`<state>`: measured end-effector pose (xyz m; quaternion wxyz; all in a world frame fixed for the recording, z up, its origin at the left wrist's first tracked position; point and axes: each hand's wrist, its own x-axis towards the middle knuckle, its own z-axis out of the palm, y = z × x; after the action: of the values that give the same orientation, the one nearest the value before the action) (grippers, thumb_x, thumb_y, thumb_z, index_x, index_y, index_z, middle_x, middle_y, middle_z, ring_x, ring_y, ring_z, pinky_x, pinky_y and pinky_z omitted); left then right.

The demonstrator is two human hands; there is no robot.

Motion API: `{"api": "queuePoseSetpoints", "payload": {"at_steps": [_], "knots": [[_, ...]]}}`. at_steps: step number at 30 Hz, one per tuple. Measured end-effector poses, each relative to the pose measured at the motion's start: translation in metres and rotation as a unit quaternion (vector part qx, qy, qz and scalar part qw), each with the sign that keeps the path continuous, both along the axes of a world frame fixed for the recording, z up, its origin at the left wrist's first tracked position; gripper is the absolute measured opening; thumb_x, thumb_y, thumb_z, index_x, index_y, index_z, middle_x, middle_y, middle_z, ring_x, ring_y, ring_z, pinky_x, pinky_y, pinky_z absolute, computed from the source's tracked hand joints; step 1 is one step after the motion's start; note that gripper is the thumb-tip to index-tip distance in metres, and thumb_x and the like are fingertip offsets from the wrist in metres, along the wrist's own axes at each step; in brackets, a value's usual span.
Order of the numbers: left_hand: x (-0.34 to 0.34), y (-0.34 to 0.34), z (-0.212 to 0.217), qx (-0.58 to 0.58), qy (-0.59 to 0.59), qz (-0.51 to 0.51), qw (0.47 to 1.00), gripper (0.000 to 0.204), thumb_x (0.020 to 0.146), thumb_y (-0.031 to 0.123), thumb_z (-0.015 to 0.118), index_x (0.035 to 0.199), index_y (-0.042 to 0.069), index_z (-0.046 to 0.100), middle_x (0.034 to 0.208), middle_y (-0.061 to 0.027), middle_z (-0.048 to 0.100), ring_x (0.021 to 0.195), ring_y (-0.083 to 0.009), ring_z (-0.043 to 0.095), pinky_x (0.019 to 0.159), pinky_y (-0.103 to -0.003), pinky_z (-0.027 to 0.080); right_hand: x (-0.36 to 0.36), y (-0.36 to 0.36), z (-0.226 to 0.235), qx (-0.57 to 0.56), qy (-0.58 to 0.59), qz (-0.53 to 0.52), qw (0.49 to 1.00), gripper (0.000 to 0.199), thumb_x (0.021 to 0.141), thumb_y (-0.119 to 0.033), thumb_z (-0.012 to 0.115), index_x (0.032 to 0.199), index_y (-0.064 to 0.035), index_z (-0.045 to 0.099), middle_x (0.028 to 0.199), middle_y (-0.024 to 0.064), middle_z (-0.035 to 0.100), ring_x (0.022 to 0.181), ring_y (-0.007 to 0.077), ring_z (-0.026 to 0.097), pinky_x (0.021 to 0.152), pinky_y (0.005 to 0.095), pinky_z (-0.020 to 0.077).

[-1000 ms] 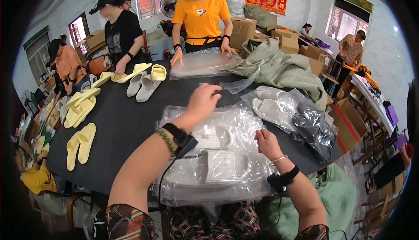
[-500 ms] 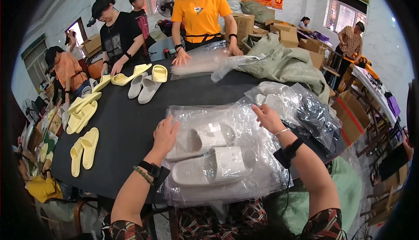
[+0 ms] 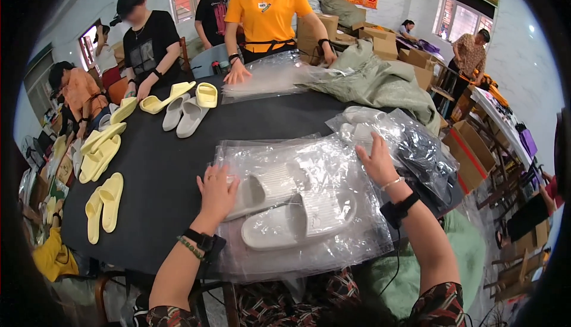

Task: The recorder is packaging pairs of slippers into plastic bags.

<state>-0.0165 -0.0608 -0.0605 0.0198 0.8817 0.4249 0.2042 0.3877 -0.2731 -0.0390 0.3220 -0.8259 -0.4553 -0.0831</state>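
Left grip (image 3: 217, 195) and right grip (image 3: 378, 160), both spread and holding nothing, flank the slippers (image 3: 275, 226): probably light, film-slick, best held across the straps (image 3: 326, 213).

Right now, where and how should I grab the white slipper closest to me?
Try its strap, coming from above and pinching across the arch: the white slipper lies flat, strap up, so that raised band should be easiest. Clear plastic seems to cover it, so it may feel slippery.
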Motion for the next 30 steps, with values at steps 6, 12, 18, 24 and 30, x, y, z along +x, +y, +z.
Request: {"api": "queuePoseSetpoints", "payload": {"at_steps": [6, 12, 18, 24, 30], "knots": [[0.008, -0.029, 0.031, -0.203, -0.074, -0.201, 0.955, 0.045, 0.084, 0.036, 0.072, 0.119, 0.008, 0.065, 0.124, -0.0188, 0.059, 0.122, -0.0380, 0.049, 0.108, -0.052, 0.032, -0.058, -0.068, 0.058, -0.143, -0.083, 0.186, 0.969, 0.089, 0.093, -0.055, 0.058, 0.155, -0.0047, 0.019, 0.161, 0.0226, 0.014, 0.149, 0.0445, 0.012, 0.111, 0.0634, 0.0250], [0.030, -0.048, 0.026, -0.153, -0.060, -0.317, 0.934, 0.056, 0.076, 0.046, 0.079, 0.113, 0.006, 0.066, 0.113, -0.0181, 0.063, 0.113, -0.0386, 0.054, 0.101, -0.046, 0.040, -0.062, -0.100, 0.026, -0.260, -0.060, 0.209, 0.941, 0.110, 0.083, -0.071, 0.059, 0.158, -0.0077, 0.010, 0.163, 0.0241, 0.003, 0.149, 0.0488, 0.000, 0.114, 0.0630, 0.0181], [0.060, -0.063, 0.020, -0.129, -0.082, -0.341, 0.928, 0.052, 0.071, 0.047, 0.081, 0.093, 0.002, 0.066, 0.095, -0.0179, 0.065, 0.099, -0.0388, 0.057, 0.094, -0.047, 0.044, -0.092, -0.096, 0.007, -0.251, -0.051, 0.245, 0.935, 0.109, 0.084, -0.074, 0.055, 0.158, -0.0080, 0.009, 0.163, 0.0241, 0.003, 0.147, 0.0526, -0.001, 0.114, 0.0651, 0.0152], [0.073, -0.061, 0.008, -0.060, -0.104, -0.299, 0.947, 0.039, 0.071, 0.039, 0.081, 0.076, 0.002, 0.068, 0.076, -0.0150, 0.066, 0.083, -0.0356, 0.058, 0.083, -0.049, 0.045, -0.105, -0.095, 0.017, -0.256, -0.079, 0.223, 0.937, 0.105, 0.084, -0.074, 0.054, 0.157, -0.0089, 0.014, 0.162, 0.0231, 0.008, 0.147, 0.0530, 0.004, 0.113, 0.0675, 0.0156], [0.071, -0.072, 0.031, -0.156, -0.179, -0.306, 0.922, 0.028, 0.073, 0.027, 0.079, 0.090, 0.005, 0.075, 0.090, -0.0146, 0.071, 0.091, -0.0346, 0.062, 0.089, -0.046, 0.047, -0.116, -0.104, 0.032, -0.236, -0.129, 0.194, 0.943, 0.097, 0.088, -0.070, 0.052, 0.156, -0.0089, 0.020, 0.162, 0.0222, 0.012, 0.148, 0.0508, 0.007, 0.112, 0.0683, 0.0161]]}}
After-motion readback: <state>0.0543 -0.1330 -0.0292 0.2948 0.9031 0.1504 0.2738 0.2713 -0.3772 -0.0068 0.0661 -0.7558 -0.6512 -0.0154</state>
